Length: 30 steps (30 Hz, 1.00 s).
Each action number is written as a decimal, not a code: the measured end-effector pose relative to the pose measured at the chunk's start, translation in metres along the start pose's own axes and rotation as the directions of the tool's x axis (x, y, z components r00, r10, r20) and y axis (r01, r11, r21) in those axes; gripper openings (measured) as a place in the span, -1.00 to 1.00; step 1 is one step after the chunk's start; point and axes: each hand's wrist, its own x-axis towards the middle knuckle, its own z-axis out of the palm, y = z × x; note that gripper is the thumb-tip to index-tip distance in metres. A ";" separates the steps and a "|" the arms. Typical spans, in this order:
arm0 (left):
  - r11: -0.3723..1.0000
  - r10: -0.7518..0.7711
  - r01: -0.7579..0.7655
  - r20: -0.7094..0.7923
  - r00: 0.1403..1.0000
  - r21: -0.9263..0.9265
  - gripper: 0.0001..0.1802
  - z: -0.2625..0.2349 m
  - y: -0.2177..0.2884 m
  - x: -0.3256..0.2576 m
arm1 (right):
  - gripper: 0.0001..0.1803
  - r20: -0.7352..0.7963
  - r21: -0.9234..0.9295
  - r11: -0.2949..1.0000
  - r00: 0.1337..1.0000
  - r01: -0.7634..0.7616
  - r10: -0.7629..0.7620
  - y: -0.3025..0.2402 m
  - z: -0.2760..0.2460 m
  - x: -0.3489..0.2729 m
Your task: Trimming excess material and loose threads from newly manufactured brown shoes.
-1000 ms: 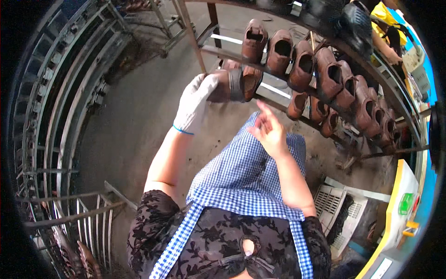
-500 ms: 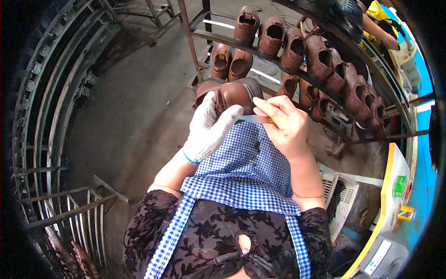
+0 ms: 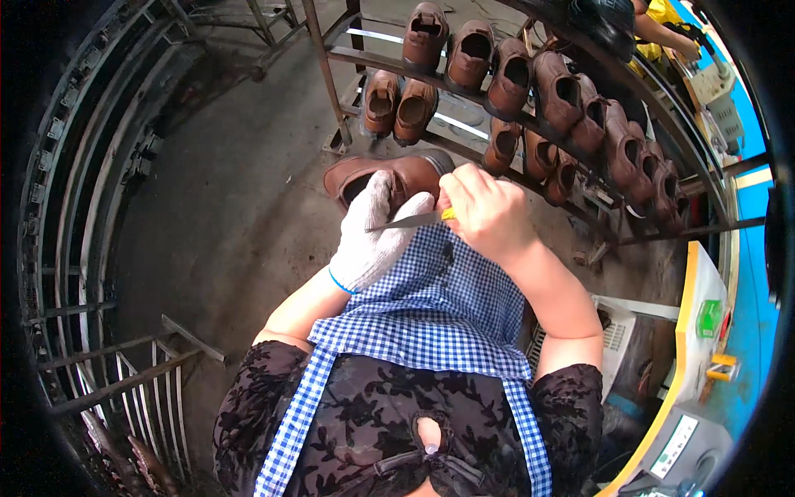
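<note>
Gloved L hand (image 3: 369,242) grips brn shoe (image 3: 418,177); R hand (image 3: 490,214) clasps yel.-handled blade (image 3: 412,221), prob. a knife.

Dark metal rack (image 3: 325,74), brown shoes (image 3: 468,76) lined along its middle shelf (image 3: 373,62), more brown pairs (image 3: 409,131) on lower shelf (image 3: 464,127), black footwear (image 3: 609,25) up top, grey floor (image 3: 224,207) underneath

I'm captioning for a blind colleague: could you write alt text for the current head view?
A person's white-gloved left hand holds a brown shoe while the bare right hand grips a thin, yellow-handled blade. The person wears a blue-and-white checked apron; beyond, more brown shoes stand on a metal rack.
</note>
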 end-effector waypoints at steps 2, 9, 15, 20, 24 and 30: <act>0.992 0.050 -0.052 -0.016 0.999 -0.117 -0.66 0.002 -0.010 0.000 | -0.76 -0.069 0.141 0.987 0.993 -0.081 0.091 0.006 0.001 0.002; 0.820 -0.354 0.393 0.171 0.919 -0.415 -0.51 -0.017 0.040 0.022 | -0.88 -0.035 0.621 0.543 0.672 -0.565 0.740 0.048 0.043 -0.052; 0.958 -0.087 0.148 0.244 0.966 -0.245 -0.56 -0.015 0.034 0.019 | -0.79 0.480 0.871 -0.193 0.697 -0.453 0.532 0.015 0.035 -0.054; 0.830 0.330 -0.508 0.531 0.780 0.232 -0.75 -0.014 0.035 0.020 | -0.24 0.632 0.775 -0.353 0.639 -0.524 0.440 0.010 0.041 -0.060; 0.690 0.354 -0.698 0.751 0.557 0.192 -0.79 -0.012 0.019 0.015 | -0.26 0.684 0.712 -0.548 0.609 -0.439 0.401 -0.008 0.065 -0.080; 0.927 0.315 -0.218 0.317 0.895 -0.306 -0.65 -0.047 0.039 0.015 | -0.30 0.677 0.544 -0.828 0.654 -0.137 0.337 -0.001 0.113 -0.148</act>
